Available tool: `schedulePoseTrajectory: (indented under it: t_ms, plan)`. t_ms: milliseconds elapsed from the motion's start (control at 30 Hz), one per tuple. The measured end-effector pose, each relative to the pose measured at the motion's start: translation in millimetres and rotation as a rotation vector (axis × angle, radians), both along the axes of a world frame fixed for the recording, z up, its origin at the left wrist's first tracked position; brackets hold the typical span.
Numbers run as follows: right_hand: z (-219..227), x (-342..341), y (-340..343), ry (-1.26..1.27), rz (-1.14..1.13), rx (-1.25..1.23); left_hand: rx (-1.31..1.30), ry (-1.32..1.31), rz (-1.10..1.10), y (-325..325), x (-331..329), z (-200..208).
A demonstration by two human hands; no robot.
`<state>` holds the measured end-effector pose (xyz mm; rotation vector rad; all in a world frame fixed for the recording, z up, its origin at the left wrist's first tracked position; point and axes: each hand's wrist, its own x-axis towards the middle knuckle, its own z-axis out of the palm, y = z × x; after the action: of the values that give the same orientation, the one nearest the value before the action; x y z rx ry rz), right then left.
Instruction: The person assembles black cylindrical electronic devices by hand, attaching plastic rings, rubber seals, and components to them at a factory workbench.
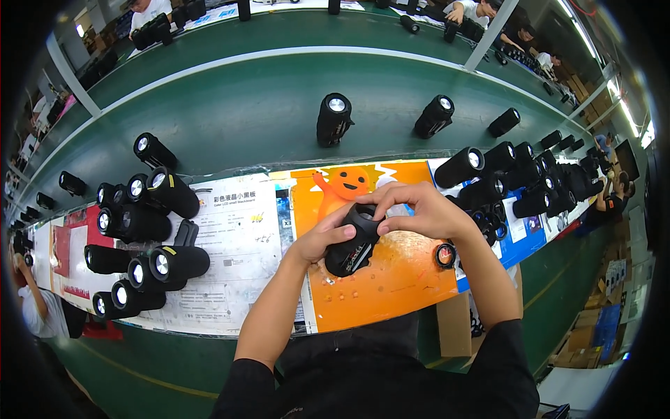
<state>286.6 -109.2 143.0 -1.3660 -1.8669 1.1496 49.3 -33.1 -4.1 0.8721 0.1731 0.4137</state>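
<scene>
At the centre of the frame: black cylinder (347, 257), one, tilting over one orange sheet (398, 283). Left grip (322, 236), one: I am wrapping it around the cylinder's side, thumb resting near the upper end. Right grip (427, 209), one: I am bending its thumb and fingers in at the upper rim; whether they are pinching anything, I cannot tell.

Step, as I am judging it: working on that upper end. The next move is seemingly calling for a steady left hold and light, even fingertip pressure.

Count: loose black ring (444, 255), one, lying right of centre; standing cylinders (334, 124), three, occupying the upper middle to upper right; left-hand cylinders (183, 199), about eleven, overlapping; right-hand cylinders (457, 170), crowding beyond counting.
</scene>
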Motion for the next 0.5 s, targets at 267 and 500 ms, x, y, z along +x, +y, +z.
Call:
schedulePoseTrajectory:
  t_ms: [267, 500]
  plan:
    - [2.8, -10.7, -9.4, -0.137, -0.026, 0.111, 0.007, 0.004, -0.056, 0.1, -1.9, 9.9]
    - [7.1, -23.3, -15.2, -0.181, -0.109, 0.159, 0.005, 0.011, -0.040, -0.7, -1.9, 9.3]
